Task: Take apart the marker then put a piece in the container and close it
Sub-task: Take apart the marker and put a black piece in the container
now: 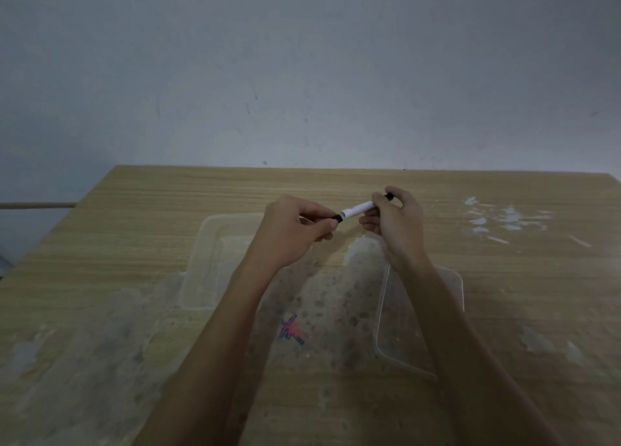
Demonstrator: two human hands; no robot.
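A white marker (358, 209) with black ends is held level above the table between both hands. My left hand (292, 230) pinches the black end on the left, most likely the cap. My right hand (395, 220) grips the white barrel near its right black tip. A clear plastic container (205, 261) stands on the table under my left forearm. A clear flat lid (453, 287) lies on the table under my right forearm, partly hidden by the arm.
The wooden table (134, 210) has worn whitish patches, a red and blue scribble (292, 331) near the middle, and shiny marks (504, 217) at the right. A grey wall rises right behind the table's far edge.
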